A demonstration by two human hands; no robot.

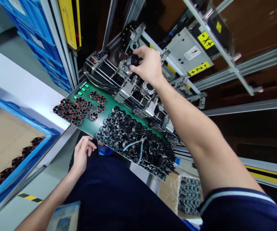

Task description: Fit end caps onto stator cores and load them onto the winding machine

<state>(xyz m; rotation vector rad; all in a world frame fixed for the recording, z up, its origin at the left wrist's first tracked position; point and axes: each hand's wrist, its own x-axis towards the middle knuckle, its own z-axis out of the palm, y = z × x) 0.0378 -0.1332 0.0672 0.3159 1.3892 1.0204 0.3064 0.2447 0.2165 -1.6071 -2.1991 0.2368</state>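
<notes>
The right hand [150, 64] grips a black cylindrical part [133, 60] at a metal fixture [124, 69] on the far side. The open left hand [82, 154] sits just beside the near edge of a green board [99, 121] holding copper-wound rings [76, 120], black slotted rings [119, 115], and blue-handled pliers [134, 145].

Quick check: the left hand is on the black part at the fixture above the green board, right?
No, that is the right hand, not the left; the head view shows it on the black part at the fixture above the green board.
</notes>
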